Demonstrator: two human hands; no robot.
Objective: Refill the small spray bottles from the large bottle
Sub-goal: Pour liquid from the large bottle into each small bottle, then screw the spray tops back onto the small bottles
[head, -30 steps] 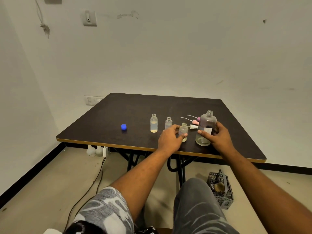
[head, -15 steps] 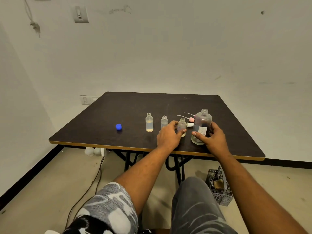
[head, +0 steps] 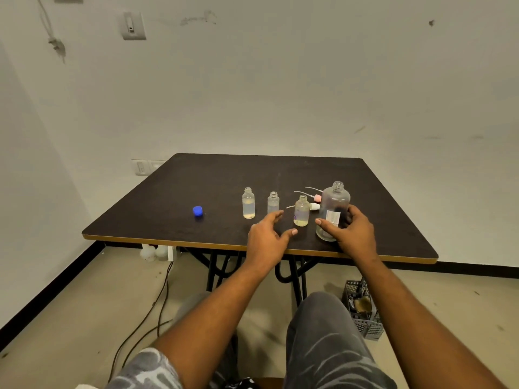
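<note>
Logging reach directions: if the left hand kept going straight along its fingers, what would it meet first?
Probably the middle small bottle: the left hand is open, and its fingertips overlap that bottle's base. Depth is unclear; they may already touch.

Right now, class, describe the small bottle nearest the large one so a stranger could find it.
On the dark table, find the large bottle in the right hand. The small bottle stands just left of it, the only one with a purple label.

Both bare forearms reach forward. The left hand (head: 266, 237) hovers palm down, fingers (head: 276, 214) spread and holding nothing. The right hand (head: 352, 234) curls around something, thumb in front, fingers behind.
</note>
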